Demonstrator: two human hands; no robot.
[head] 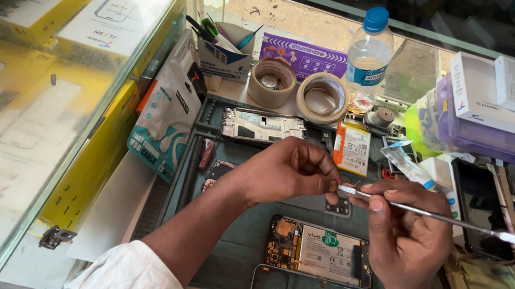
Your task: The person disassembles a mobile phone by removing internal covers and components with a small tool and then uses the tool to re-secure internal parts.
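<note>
Two hands meet above the mat: left hand pinches a tiny part, right hand grips tweezers on it, while the opened phone below, back off, judging by this, awaits reassembly.

The person is wearing a white sleeve, bunching in soft folds at the elbow of the left arm. Both forearms are showing bare, and the left hand and right hand are wearing no gloves or rings.
</note>
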